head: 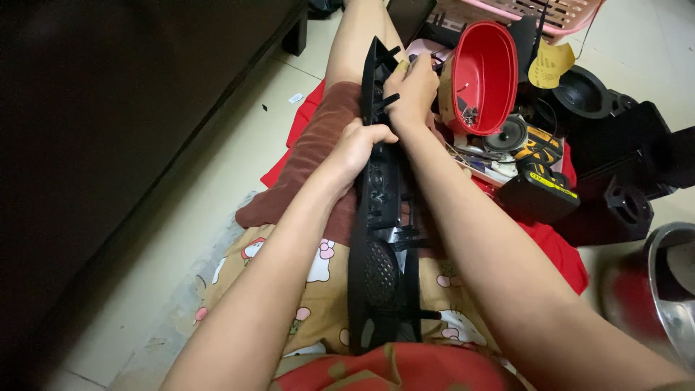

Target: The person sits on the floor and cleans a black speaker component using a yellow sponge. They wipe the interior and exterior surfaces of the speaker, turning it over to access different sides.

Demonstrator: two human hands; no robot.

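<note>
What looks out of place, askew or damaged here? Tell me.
The red bowl stands tipped on its side against the clutter, with small metal bits inside. Loose speaker cones lie bare on the floor. The long black panel, held by the left hand and right hand, lies stripped across the lap.

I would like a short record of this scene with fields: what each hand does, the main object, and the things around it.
left hand: left hand grips the left edge of the long black plastic panel
right hand: right hand presses on the panel's far end
panel position: lies lengthwise on the person's lap, round mesh grille near the body
right of panel: red bowl tilted on its side, loose speaker, black and yellow power tool
far edge: pink basket
</note>
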